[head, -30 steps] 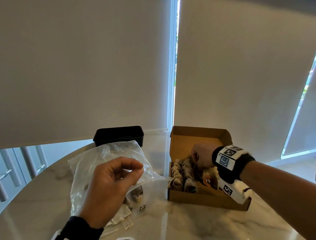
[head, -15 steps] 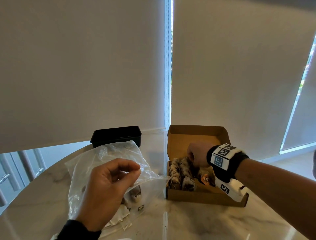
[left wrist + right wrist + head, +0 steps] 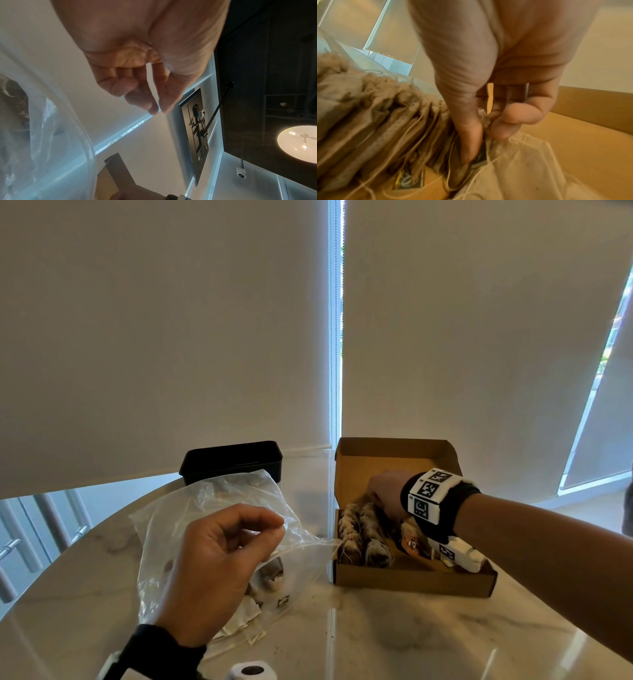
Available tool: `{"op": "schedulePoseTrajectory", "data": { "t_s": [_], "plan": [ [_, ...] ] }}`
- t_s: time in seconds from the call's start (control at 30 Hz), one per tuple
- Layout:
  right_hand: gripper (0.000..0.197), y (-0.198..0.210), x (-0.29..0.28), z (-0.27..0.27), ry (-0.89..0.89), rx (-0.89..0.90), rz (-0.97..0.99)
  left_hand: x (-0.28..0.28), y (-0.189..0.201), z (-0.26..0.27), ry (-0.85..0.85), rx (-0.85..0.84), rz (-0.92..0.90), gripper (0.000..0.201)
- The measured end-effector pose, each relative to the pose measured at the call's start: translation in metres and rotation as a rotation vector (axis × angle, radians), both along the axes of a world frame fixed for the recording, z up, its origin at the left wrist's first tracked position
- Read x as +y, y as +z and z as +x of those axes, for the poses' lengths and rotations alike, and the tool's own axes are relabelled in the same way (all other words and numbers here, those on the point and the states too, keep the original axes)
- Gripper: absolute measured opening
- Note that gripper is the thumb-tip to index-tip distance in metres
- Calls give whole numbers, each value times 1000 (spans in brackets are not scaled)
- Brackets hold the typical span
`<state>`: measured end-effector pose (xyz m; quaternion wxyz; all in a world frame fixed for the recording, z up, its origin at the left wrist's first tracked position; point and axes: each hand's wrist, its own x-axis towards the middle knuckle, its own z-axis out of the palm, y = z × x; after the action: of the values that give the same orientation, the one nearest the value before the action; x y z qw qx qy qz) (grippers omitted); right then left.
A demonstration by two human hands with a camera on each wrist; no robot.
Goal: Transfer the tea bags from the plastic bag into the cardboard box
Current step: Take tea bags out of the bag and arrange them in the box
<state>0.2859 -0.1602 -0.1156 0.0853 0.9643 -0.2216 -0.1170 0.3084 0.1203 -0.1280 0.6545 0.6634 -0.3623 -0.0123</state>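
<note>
Cardboard box (image 3: pixel 411 582), frame centre-right: two rows tea bags (image 3: pixel 364 537) filed. Right hand (image 3: pixel 385 494) pinches tea bag inside. Left hand (image 3: pixel 219 570) pinches plastic bag (image 3: pixel 171 518) rim; several remain.

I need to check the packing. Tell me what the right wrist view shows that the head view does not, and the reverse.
Only the right wrist view: the right hand pinching a tea bag, thumb and fingers on its top edge. Only the head view: the left hand pinching the plastic bag, and a black container. Both: tea bags standing in rows inside the cardboard box.
</note>
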Motion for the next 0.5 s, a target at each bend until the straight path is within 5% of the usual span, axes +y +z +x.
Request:
{"op": "schedulePoseTrajectory", "data": {
  "t_s": [0.5],
  "plan": [
    [25, 13, -11, -7, 42, -98, 124, 7, 2, 6, 3, 33, 71, 27]
  ]
}}
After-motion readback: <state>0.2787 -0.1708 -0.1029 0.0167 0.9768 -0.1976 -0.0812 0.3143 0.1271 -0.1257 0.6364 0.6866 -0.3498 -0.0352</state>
